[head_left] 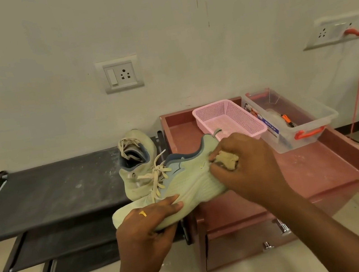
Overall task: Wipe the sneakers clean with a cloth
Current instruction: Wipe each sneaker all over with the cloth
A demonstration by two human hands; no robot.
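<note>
So the left hand is clamped around the toe end of a pale green knit sneaker with cream laces, thumb on top and fingers curled under, probably to keep it steady in the air while it gets rubbed. The right hand is closed around a small bunched-up beige cloth, pressing it onto the shoe's side near the heel. Two sneakers total: the second matching pale green sneaker sits just beyond the left hand on the black fabric shoe rack, presumably waiting its turn. Past the right hand, on the reddish wooden cabinet, there's one empty-looking pink mesh plastic basket and one clear plastic box with orange handles. One cloth only.
</note>
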